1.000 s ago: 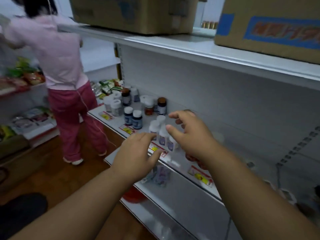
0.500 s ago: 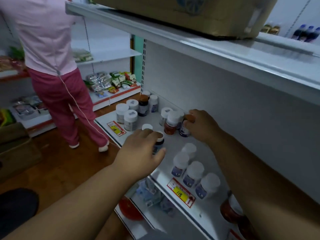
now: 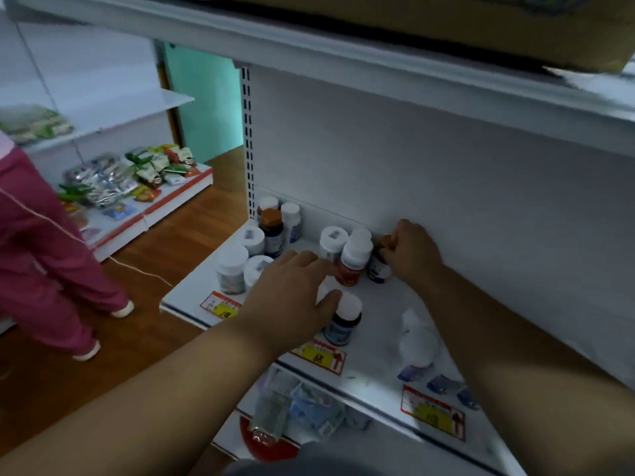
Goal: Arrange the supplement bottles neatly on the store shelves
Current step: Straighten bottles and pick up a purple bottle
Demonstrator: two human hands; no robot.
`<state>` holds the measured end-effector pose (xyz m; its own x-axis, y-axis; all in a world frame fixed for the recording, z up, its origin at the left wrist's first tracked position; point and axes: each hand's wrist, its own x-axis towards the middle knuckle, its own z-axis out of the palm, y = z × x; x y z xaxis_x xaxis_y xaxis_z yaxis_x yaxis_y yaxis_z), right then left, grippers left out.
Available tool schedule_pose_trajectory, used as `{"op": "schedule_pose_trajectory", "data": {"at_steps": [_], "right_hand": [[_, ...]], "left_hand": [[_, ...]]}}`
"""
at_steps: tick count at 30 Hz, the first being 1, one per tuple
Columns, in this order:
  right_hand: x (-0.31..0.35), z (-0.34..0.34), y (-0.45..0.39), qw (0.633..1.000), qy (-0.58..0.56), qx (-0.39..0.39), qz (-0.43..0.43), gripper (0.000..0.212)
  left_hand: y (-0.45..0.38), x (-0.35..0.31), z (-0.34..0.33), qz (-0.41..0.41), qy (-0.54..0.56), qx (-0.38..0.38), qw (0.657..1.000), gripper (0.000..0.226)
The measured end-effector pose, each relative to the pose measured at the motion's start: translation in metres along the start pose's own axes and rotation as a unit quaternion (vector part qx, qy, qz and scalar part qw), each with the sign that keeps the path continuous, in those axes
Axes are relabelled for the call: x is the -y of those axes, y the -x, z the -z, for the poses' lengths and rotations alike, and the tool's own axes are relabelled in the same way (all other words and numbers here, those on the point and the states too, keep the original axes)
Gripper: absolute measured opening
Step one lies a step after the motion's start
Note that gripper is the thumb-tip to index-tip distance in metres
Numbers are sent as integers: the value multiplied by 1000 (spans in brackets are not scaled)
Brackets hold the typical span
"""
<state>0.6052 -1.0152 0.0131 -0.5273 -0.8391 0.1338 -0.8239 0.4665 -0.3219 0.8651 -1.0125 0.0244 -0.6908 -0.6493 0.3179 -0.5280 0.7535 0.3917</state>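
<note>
right hand [image 3: 412, 252] gripping orange-capped bottle [image 3: 379, 266] mid-frame by back wall; left hand [image 3: 292, 297] fingers clasping dark bottle [image 3: 340, 324] at centre. probably light, smooth plastic; best held round the body.

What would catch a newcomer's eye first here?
Two bare hands working among supplement bottles on the white shelf: the right hand grips an orange-capped bottle by the back panel, and the left hand holds a white-capped dark bottle nearer the front edge. At far left stands a person in pink trousers.
</note>
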Motion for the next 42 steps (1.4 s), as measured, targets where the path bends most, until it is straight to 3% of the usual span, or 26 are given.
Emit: {"op": "schedule_pose_trajectory", "data": {"at_steps": [5,8,10,13,16,21,29,35,42], "right_hand": [[11,28,55,978,-151,-131,-57,35],[26,60,110,936,-279,-202,-74,17],[37,83,146,890,-389,-215,-101,12],[40,109,194,856,-454,-224,-107,15],[27,125,242,849,-465,-219,-125,11],[-16,150,331,857,-426,-230,-176,28],[-114,210,499,844,-351,-318,-251,32],[-198,257,604,837,-309,-349,-285,35],[-299,278,617,844,-320,-322,-285,36]], "left_hand": [[-8,23,6,-36,89,4,995,46],[-12,4,3,-52,219,22,974,67],[-12,-22,2,-61,310,80,945,71],[-1,-65,-8,-106,376,191,900,49],[19,-107,-26,-119,434,247,858,36],[53,-181,-48,-156,433,300,835,47],[146,-343,-82,-222,491,388,747,58],[208,-463,-123,-262,472,387,748,73],[197,-551,-179,-264,449,364,772,69]]}}
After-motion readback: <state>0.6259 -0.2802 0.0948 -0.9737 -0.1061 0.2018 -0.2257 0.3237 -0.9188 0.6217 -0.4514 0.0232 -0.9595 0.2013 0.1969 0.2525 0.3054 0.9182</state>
